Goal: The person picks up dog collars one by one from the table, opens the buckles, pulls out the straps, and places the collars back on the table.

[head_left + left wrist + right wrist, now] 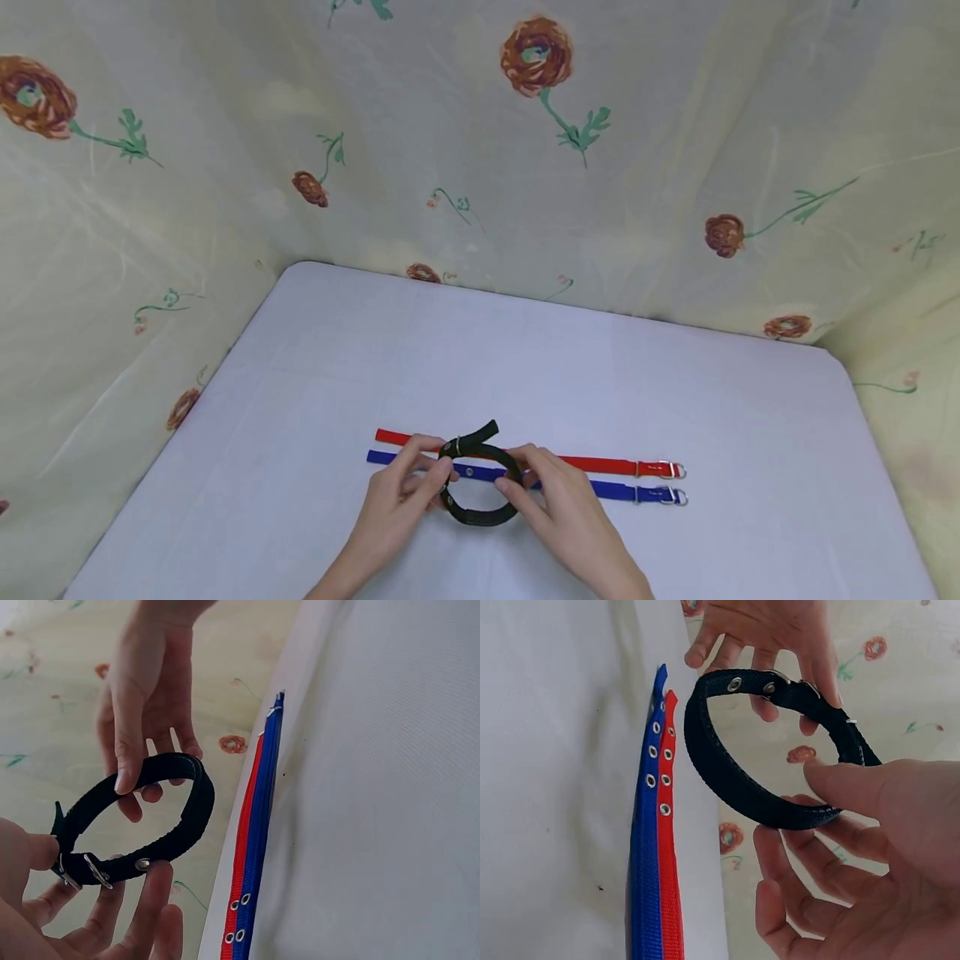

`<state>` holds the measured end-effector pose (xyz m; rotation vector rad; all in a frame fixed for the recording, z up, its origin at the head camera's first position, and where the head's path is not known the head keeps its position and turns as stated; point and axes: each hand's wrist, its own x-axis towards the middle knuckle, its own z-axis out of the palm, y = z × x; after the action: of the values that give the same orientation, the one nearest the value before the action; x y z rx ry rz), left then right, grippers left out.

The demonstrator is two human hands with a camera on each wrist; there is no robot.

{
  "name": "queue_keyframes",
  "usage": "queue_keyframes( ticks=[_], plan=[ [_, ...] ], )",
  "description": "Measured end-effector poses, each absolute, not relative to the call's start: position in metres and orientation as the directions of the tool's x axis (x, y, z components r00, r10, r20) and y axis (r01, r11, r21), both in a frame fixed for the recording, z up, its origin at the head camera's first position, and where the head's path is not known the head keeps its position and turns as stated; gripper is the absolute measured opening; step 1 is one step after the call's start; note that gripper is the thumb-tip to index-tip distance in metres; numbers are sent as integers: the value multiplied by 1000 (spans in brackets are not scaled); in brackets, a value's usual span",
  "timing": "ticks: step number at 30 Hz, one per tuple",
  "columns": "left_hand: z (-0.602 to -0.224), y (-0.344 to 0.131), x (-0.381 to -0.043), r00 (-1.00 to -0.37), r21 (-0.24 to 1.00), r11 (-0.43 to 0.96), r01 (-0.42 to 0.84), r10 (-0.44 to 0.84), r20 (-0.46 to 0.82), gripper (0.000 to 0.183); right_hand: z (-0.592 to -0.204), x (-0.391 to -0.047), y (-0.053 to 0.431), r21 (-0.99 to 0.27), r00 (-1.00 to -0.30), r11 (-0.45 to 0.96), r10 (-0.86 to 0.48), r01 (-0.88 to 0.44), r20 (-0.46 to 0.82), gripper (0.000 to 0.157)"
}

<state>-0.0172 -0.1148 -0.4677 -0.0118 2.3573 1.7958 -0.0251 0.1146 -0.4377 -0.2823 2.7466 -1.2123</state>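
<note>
A black pet collar (480,518), buckled into a loop, is held up between both hands over the table. My left hand (401,496) pinches it at the buckle side, where a metal buckle and D-ring (97,871) show in the left wrist view. Opposite, my right hand (558,508) pinches the plain band between thumb and fingers. The collar's free end (480,433) sticks out past the buckle. Behind it, a red collar (600,464) and a blue collar (615,490) lie flat side by side, partly hidden by the hands and the black loop.
A white table (360,333) spreads under everything. Its back and sides are enclosed by a floral curtain (637,167). Both flat collars have their buckles toward the right and their eyelets (651,780) toward the left end.
</note>
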Motion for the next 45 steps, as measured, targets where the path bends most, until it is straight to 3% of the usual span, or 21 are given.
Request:
queue_keyframes(
  ticks=[6,15,28,33,40,45],
  plan=[
    [-467,-113,-15,-988,930,362,-64,111,-111,16,-437,-21,114,-757,-977,646,-205,-93,-55,24],
    [-469,-110,-13,-971,933,359,-11,218,-95,23,-435,-15,113,-787,-974,609,-224,-101,-48,20],
    [-469,-108,-12,-952,915,396,75,302,-52,22,-433,-10,110,-799,-964,598,-244,-65,-104,49],
    [-467,-109,-12,-940,912,400,91,338,-54,24,-434,-9,113,-802,-955,587,-288,-113,-77,49],
    [-467,-107,-12,-935,894,427,135,352,-27,27,-436,-7,118,-822,-932,540,-362,-184,-30,31],
    [-468,-105,-12,-941,888,440,134,338,-26,26,-433,-8,118,-829,-927,534,-371,-167,-52,36]
  ],
)
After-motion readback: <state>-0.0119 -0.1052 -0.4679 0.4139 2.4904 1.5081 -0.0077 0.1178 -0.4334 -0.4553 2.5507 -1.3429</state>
